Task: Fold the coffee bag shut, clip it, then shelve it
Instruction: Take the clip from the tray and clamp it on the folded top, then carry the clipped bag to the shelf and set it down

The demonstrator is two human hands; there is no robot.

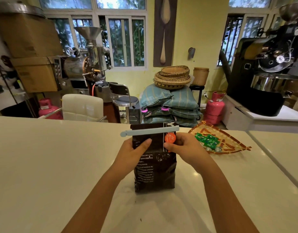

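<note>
Standing upright, dark coffee bag (155, 167), blue clip (149, 131) across top, both hands' fingers (143, 145) gripping its sides.

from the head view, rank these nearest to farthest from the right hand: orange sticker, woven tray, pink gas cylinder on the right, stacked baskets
1. Orange sticker on the coffee bag, touching the right hand.
2. Woven tray, on the counter just right of that hand.
3. Pink gas cylinder, on the floor beyond the counter, to the right.
4. Stacked baskets, atop the sacks by the far wall.
</note>
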